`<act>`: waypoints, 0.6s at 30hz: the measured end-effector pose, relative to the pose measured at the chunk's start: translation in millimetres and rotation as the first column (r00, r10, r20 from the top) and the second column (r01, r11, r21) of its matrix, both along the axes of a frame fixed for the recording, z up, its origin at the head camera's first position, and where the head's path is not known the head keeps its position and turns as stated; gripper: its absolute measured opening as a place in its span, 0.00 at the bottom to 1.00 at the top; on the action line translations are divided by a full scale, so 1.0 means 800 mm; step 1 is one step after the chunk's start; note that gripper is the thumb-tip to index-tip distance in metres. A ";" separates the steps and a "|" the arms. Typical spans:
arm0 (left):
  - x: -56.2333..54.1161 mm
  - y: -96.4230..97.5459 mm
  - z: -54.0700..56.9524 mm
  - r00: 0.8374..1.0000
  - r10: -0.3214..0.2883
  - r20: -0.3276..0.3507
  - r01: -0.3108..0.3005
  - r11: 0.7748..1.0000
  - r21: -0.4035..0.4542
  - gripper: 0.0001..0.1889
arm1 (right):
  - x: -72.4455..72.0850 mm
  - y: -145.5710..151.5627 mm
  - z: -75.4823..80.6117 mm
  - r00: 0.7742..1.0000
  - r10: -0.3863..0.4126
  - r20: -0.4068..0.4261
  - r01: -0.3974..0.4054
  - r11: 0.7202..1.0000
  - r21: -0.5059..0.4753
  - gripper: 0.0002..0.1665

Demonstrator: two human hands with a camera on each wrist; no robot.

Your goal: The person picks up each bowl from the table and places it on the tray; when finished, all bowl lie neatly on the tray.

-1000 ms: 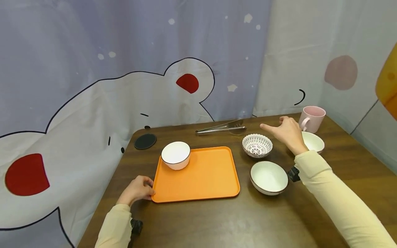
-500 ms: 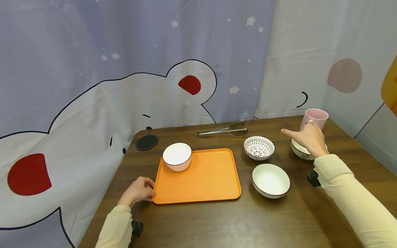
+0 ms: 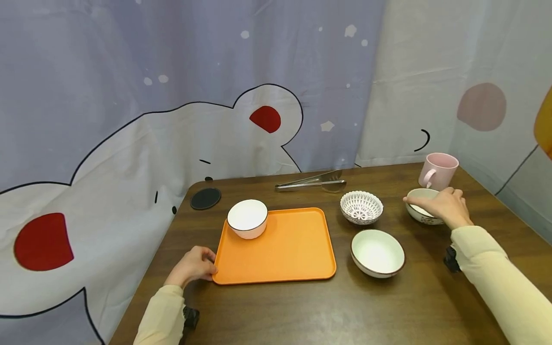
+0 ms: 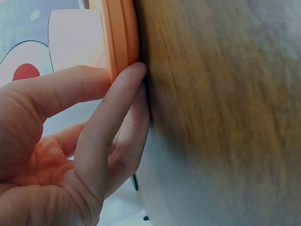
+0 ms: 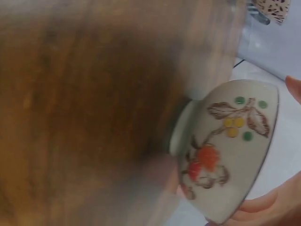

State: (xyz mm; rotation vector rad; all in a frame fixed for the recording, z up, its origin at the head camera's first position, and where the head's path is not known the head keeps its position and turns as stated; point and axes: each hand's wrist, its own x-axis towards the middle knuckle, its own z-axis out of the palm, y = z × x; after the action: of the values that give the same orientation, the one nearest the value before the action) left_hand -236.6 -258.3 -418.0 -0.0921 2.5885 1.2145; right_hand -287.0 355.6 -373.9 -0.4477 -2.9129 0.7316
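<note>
In the head view my left hand (image 3: pixel 194 264) pinches the near left corner of an orange tray (image 3: pixel 297 263). The left wrist view shows the thumb and fingers meeting at the tray's rim (image 4: pixel 121 42). A white bowl (image 3: pixel 247 216) with a dark rim stands on the tray's far left corner. At the right, my right hand (image 3: pixel 446 206) spreads over a small patterned bowl (image 3: pixel 424 218). Seen from the right wrist, this bowl has painted leaves and fruit (image 5: pixel 230 146); the thumb (image 5: pixel 294 88) stands just off its rim, and fingers reach around its other side.
A white bowl (image 3: pixel 377 253) with a brown rim and a lattice-patterned bowl (image 3: pixel 361 207) stand between tray and right hand. The pink mug (image 3: pixel 438 171) is behind the right hand. Tongs (image 3: pixel 310 183) and a black coaster (image 3: pixel 205 198) lie near the table's back edge.
My right hand has moved right and down from above the table to the patterned bowl at the right. The left hand stays at the tray's corner.
</note>
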 end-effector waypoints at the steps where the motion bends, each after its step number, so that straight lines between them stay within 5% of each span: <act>1: 0.000 0.000 0.000 1.000 0.001 0.000 -0.001 1.000 -0.001 0.14 | 0.000 0.001 -0.002 1.000 -0.004 0.018 0.004 1.000 0.002 0.79; 6: 0.000 0.001 -0.001 1.000 0.007 0.001 -0.007 1.000 0.000 0.14 | 0.002 0.004 -0.010 0.998 0.002 0.056 -0.003 1.000 0.013 0.78; 18: 0.000 0.000 -0.001 1.000 -0.002 -0.003 0.002 1.000 -0.011 0.14 | 0.009 0.010 -0.031 1.000 0.013 0.007 -0.014 1.000 0.012 0.77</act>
State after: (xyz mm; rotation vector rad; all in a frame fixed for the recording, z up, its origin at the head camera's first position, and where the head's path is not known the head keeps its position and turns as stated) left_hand -236.7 -258.2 -418.6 -0.0900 2.5974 1.2003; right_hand -279.7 363.4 -398.8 -0.4307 -2.9282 0.7156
